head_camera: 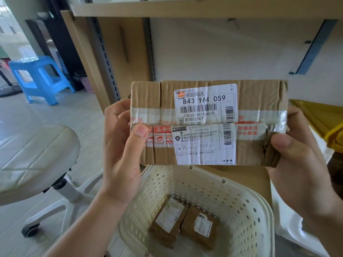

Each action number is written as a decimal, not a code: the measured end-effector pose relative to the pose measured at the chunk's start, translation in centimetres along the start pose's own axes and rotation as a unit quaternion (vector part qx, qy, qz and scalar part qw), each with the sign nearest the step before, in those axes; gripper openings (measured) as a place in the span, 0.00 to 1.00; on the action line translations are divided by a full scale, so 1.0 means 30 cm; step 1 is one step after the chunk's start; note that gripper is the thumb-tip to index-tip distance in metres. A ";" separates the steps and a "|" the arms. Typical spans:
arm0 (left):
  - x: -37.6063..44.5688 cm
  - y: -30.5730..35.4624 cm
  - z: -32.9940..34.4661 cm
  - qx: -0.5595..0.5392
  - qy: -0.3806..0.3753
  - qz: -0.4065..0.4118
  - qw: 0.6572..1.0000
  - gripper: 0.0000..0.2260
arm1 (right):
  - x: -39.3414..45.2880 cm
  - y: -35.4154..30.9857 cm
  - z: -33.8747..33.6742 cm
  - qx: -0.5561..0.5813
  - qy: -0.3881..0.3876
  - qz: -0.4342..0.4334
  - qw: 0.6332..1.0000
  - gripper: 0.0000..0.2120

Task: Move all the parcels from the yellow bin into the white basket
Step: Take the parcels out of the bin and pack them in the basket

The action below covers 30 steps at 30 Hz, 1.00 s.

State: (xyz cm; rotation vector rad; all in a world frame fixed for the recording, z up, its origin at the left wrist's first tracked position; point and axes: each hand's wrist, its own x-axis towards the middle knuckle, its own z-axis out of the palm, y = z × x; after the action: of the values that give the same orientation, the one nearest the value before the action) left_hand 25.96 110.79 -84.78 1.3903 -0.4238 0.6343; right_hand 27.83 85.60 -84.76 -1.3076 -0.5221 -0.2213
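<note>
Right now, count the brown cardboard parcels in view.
3. One large brown cardboard parcel held up in both hands, two small brown cardboard parcels side by side in the white perforated plastic basket. Others may be hidden.

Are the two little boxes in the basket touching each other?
Touching. The head view shows the left small parcel and right small parcel pressed side by side in the white basket.

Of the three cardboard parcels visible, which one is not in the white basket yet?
The large parcel, gripped at its ends by the left hand and right hand above the white basket. The two small parcels lie on the basket floor.
</note>
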 end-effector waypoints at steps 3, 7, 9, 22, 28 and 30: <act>0.001 -0.009 -0.010 0.005 0.005 -0.007 1.000 0.17 | 0.008 0.015 0.007 -0.016 0.003 0.020 1.000 0.19; -0.002 -0.035 -0.028 0.021 -0.001 -0.035 0.999 0.17 | 0.020 0.043 0.013 -0.038 0.026 0.067 0.997 0.16; -0.001 -0.059 -0.041 0.037 -0.002 -0.065 0.997 0.19 | 0.027 0.064 0.015 -0.047 0.046 0.093 0.994 0.13; -0.046 -0.178 -0.189 0.203 -0.122 -0.299 0.924 0.14 | -0.025 0.193 -0.011 -0.289 -0.113 0.343 0.887 0.32; -0.111 -0.268 -0.235 0.219 -0.185 -0.455 0.843 0.18 | -0.134 0.283 -0.015 -0.364 -0.167 0.382 0.833 0.37; -0.119 -0.293 -0.228 0.218 -0.198 -0.479 0.827 0.18 | -0.156 0.309 -0.012 -0.404 -0.193 0.365 0.816 0.49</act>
State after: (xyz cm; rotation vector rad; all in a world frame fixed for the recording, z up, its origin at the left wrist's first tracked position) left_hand 28.24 116.45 -94.76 1.9398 0.1536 -0.4345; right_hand 27.96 87.04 -95.05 -2.3199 -0.2103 0.5458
